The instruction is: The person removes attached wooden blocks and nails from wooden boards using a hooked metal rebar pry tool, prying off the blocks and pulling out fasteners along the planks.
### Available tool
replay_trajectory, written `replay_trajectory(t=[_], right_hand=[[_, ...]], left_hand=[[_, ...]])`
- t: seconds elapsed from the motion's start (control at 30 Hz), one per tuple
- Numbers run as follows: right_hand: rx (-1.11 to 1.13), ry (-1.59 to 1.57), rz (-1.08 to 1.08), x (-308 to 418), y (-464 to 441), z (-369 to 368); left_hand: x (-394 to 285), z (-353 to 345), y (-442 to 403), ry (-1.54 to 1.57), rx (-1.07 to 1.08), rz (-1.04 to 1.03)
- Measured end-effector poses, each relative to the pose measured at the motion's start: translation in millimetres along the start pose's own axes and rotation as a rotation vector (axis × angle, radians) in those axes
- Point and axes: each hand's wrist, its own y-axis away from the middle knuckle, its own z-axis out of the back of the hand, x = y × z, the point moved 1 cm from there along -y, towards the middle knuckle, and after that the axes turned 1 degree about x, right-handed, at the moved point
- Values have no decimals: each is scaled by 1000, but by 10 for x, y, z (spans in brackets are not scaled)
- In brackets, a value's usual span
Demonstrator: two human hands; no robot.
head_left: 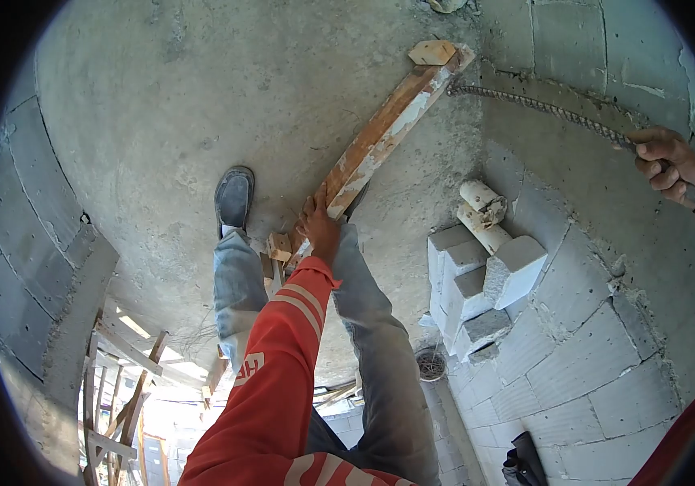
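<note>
A long wooden beam [384,125], flaked with white on one side, slants over the concrete floor. My left hand [320,225] lies over its lower part with the fingers wrapped round the edge. Small wood blocks sit at its two ends, one far block [432,53] and one near block [279,246]. Out to the right, my right hand [671,166] is closed round a ribbed steel bar [554,109]. The bar's far tip is close beside the beam's upper end; whether they touch I cannot tell.
Stacked light blocks [465,283] stand to the right of my legs, with two pale cylindrical pieces [483,215] beside them. Block walls [590,381] rise on both sides. Timber framing [121,397] is at lower left. My shoe [235,198] is left of the beam.
</note>
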Motion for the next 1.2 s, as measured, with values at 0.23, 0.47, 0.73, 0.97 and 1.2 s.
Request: replay_trajectory(t=[0.23,0.47,0.73,0.97,1.2], right_hand=[[-11,-555,32,-1722,-953,-2523],[-180,-302,125,-2197,-510,-2668],[-360,39,109,-1589,89,-1347],[-200,292,80,-507,-167,-107],[-134,469,-15,215,-278,512]], left_hand=[[193,-79,-165,126,105,-78],[120,74,-81,42,93,-99],[49,298,-128,-52,252,-106],[51,263,-125,-125,249,-110],[66,251,-145,-140,229,-117]])
